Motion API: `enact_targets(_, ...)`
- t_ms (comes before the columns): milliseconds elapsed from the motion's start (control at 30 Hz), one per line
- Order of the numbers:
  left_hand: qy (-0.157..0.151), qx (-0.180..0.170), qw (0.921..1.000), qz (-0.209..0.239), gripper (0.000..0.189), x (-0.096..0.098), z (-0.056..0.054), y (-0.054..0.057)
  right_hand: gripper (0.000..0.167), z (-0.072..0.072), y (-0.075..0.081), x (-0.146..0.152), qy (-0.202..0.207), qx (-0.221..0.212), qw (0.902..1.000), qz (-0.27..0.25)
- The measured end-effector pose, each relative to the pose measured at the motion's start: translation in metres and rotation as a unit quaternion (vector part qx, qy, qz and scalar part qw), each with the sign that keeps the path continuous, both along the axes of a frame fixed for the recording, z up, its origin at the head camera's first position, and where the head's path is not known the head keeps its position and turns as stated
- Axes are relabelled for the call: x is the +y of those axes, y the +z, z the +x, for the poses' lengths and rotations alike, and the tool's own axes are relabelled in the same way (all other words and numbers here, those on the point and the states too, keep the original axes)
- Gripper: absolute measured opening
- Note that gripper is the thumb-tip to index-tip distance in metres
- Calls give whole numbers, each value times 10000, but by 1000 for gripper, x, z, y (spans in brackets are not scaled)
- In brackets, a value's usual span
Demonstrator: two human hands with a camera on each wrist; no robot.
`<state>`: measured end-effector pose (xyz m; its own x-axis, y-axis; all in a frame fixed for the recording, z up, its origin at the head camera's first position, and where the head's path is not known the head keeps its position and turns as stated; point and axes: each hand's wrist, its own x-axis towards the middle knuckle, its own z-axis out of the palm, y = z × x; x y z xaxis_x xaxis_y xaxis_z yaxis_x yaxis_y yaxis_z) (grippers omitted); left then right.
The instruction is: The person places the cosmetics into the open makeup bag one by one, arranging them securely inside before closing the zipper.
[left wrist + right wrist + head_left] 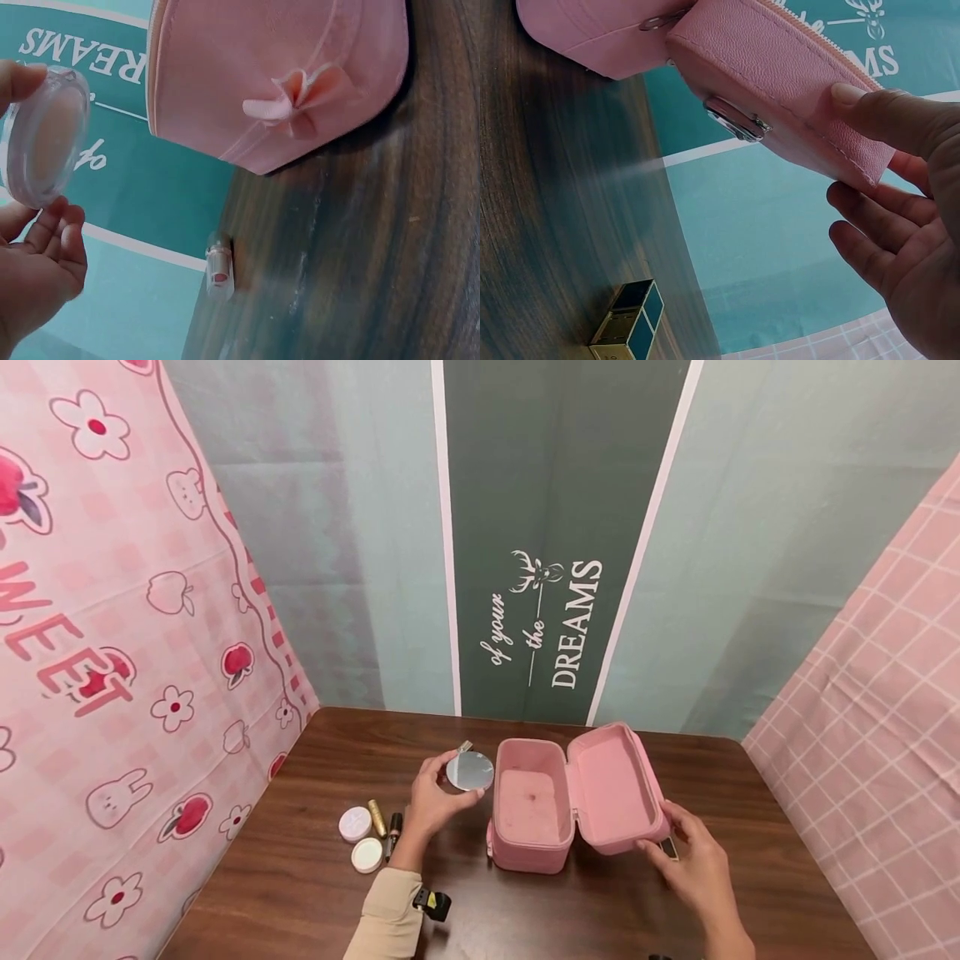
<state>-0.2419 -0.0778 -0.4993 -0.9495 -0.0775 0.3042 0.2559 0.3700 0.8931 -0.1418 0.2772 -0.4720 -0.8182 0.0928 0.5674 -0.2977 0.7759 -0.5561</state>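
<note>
My left hand (431, 810) grips a round compact (470, 772) by its edge, just left of the pink makeup case. Its mirrored face shows in the head view; in the left wrist view the clear-rimmed compact (54, 142) is tilted between thumb and fingers. The pink makeup case (534, 857) stands unzipped, and nothing shows inside it. With thumb and fingers my right hand (696, 864) holds the corner of the case's swung-back lid (613, 789). A bow (292, 105) decorates the case's side. In the right wrist view the lid (780, 97) hangs above the table.
A small clear-capped lipstick (219, 270) stands behind the compact. Beyond the lid is a black-and-gold lipstick (630, 322). At left on the wooden table (285, 893) are two round white containers (355, 824), a gold tube (377, 818) and a black tube (394, 828). Printed cloths surround the table.
</note>
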Motion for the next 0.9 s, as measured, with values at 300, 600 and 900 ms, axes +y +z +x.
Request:
enact_targets(300, -242, -99, 9988, -404, 72, 11, -4, 11, 62, 0, 0, 0, -36, 48, 10000, 49)
enact_targets(600, -535, -323, 9964, -580, 72, 22, -16, 16, 61, 2, 0, 0, -134, 19, 9998, 125)
enact_targets(900, -611, -373, 9944, -774, 67, 32, -29, 29, 61, 2, 0, 0, -138, -59, 9998, 162)
